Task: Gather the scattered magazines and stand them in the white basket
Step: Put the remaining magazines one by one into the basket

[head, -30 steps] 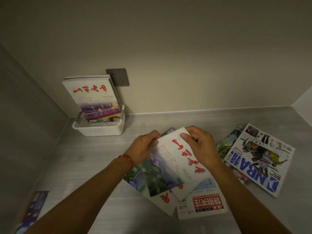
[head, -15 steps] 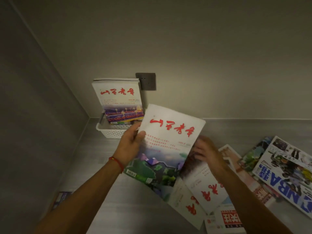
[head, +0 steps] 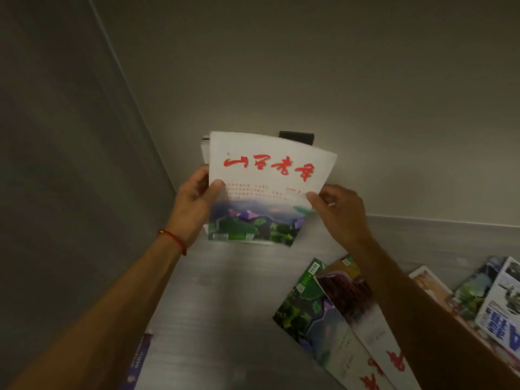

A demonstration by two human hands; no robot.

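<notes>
I hold a white magazine [head: 267, 175] with red brush lettering and a green landscape upright in front of the back-left corner. My left hand [head: 194, 204] grips its left edge and my right hand [head: 337, 212] grips its right edge. It hides the white basket almost wholly; only a sliver of the magazines standing in the basket [head: 204, 144] shows past its top left corner. More magazines lie flat on the grey surface at the lower right: one with a green cover [head: 306, 311], one with a brown cover [head: 357, 313], and a blue-lettered one [head: 503, 311] at the right edge.
A dark wall socket [head: 297, 135] peeks out above the held magazine. A grey side wall [head: 70, 164] closes the left. A purple magazine [head: 139, 358] lies at the lower left by that wall. Bare grey surface [head: 225, 305] lies between my forearms.
The magazine rose from the pile, turned upright and moved back and left in front of the basket. My right hand returned to grip its right edge. My view swung left.
</notes>
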